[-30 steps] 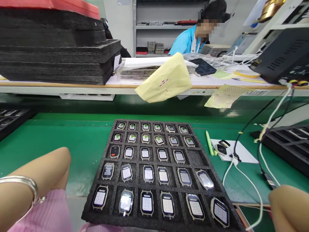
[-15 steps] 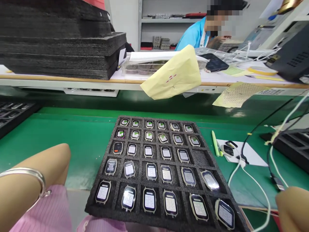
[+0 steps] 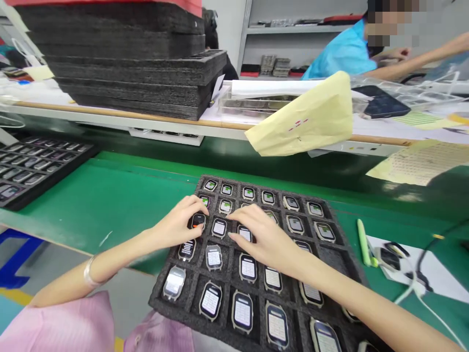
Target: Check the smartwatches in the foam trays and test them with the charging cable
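Black foam tray [image 3: 192, 276], glossy rounded watches [image 3: 242, 310], left hand [image 3: 179, 225], right hand [image 3: 264, 237] touching

Green bench mat [image 3: 110, 195] fills the middle. Sitting right on it: a black foam tray [image 3: 156, 305] of smartwatches [image 3: 210, 299] at centre, a second tray [image 3: 62, 173] far left, and a green marker [image 3: 362, 234] and white sheet [image 3: 439, 278] lower right.

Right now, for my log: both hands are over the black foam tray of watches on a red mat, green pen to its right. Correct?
Not red: the head view shows the mat green. The left hand and right hand are over the black foam tray of watches, green pen to its right.
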Demonstrator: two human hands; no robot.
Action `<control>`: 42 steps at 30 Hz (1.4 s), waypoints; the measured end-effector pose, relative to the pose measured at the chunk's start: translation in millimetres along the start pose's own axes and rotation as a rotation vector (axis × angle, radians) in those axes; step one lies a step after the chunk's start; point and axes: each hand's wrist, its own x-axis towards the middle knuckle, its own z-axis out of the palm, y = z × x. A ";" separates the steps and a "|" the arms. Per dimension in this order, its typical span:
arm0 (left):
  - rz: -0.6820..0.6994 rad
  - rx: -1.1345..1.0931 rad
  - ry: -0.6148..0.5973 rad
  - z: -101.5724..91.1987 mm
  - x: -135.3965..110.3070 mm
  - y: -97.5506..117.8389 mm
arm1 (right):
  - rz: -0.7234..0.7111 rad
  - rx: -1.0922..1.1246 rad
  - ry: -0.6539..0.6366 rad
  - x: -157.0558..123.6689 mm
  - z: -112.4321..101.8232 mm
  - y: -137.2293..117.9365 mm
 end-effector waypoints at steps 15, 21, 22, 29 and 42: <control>-0.046 0.455 -0.384 18.5 24.8 -8.0 | 0.121 -0.251 -0.202 37.8 42.9 -1.5; -0.056 0.073 -0.199 15.6 16.4 -23.9 | 0.261 0.430 -0.028 11.4 10.9 28.8; -0.067 -0.056 -0.131 15.1 16.0 -23.8 | 0.315 0.556 -0.015 5.6 2.9 30.5; -0.078 -1.066 0.094 7.6 57.7 23.5 | 0.523 1.117 0.193 -22.6 -29.8 18.4; -0.390 -1.598 -0.060 26.0 67.1 65.9 | 0.506 1.148 0.421 -41.1 -24.5 23.0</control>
